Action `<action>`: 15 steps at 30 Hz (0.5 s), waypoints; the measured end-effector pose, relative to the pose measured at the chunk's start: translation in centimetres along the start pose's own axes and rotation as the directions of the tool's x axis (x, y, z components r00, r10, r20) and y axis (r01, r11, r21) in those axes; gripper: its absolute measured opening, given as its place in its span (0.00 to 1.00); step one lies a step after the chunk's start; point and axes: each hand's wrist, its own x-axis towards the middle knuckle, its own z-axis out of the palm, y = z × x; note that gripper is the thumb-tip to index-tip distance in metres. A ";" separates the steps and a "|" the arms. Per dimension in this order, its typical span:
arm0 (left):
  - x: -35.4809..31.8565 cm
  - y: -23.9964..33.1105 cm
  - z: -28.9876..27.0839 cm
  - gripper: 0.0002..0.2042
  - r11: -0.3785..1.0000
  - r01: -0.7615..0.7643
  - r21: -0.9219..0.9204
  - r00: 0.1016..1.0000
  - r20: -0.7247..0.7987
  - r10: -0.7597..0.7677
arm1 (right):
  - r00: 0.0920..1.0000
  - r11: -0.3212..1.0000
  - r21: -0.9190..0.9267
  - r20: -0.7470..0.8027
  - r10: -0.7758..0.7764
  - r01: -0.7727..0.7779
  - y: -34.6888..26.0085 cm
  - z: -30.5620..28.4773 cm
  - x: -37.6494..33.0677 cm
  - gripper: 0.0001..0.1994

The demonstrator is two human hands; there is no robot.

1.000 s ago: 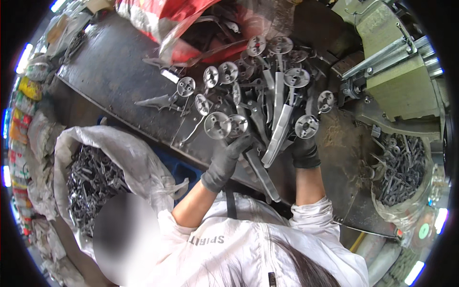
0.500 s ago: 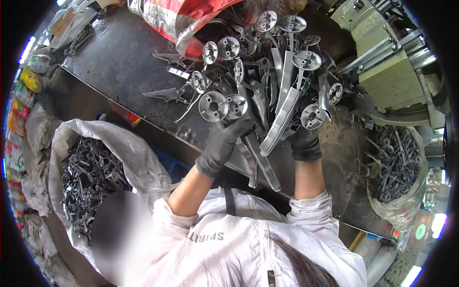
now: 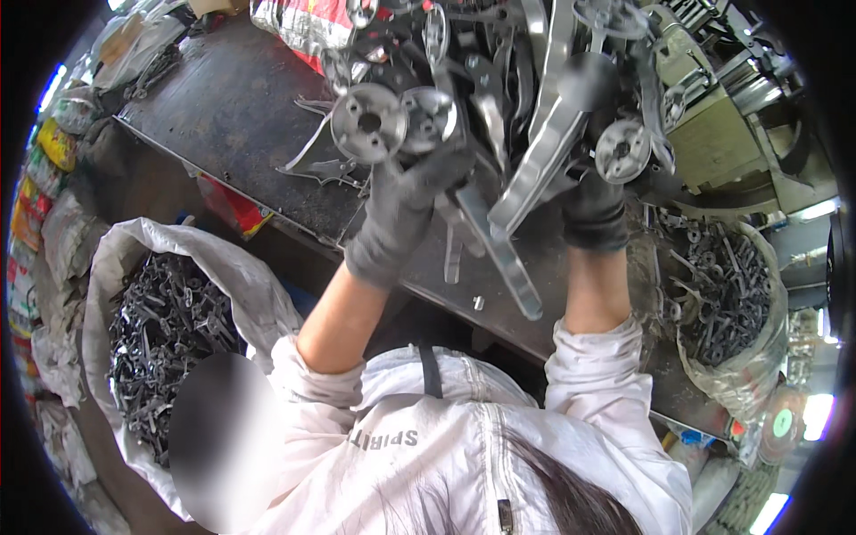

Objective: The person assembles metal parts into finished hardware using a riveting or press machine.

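Observation:
My left hand (image 3: pixel 403 214), in a dark grey glove, grips a long metal crank-arm part (image 3: pixel 489 245) whose free end sticks out over the bench's near edge. Just above that hand are two round flanged ends (image 3: pixel 370 120) of similar parts. My right hand (image 3: pixel 594 209), in a black glove, is closed on another metal arm (image 3: pixel 544 165) that slants up into a heap of several grey metal arm parts (image 3: pixel 499 80) on the dark workbench (image 3: pixel 232 107).
A white sack (image 3: pixel 156 312) full of dark metal pieces stands at the lower left. Another open sack of metal parts (image 3: pixel 727 294) sits at the right. A green machine (image 3: pixel 722 134) is at the upper right. A red and white bag (image 3: pixel 299 22) lies at the bench's far side.
The view has closed in on the heap, which now fills the upper frame. Both hands have stayed closed on the metal arms and moved up with them.

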 end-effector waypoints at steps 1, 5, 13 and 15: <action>0.8 -0.3 -0.1 0.07 1.000 -0.014 -0.007 1.000 0.000 0.014 | 0.980 0.948 -0.253 0.107 -0.168 0.190 -0.5 -0.3 1.5 0.32; 2.8 -1.6 -1.5 0.30 0.956 -0.206 0.210 0.978 0.043 0.202 | 0.991 0.944 -0.330 0.131 0.028 0.017 -0.3 -0.9 6.0 0.30; 1.5 5.1 -5.2 0.14 0.957 0.009 0.291 0.953 -0.293 0.081 | 0.936 0.793 0.512 0.282 0.209 -0.331 -3.3 4.9 10.9 0.24; -0.4 7.9 -8.3 0.14 0.972 0.026 0.233 0.961 -0.273 0.040 | 0.878 0.577 0.664 0.394 0.272 -0.476 -8.0 9.1 9.7 0.23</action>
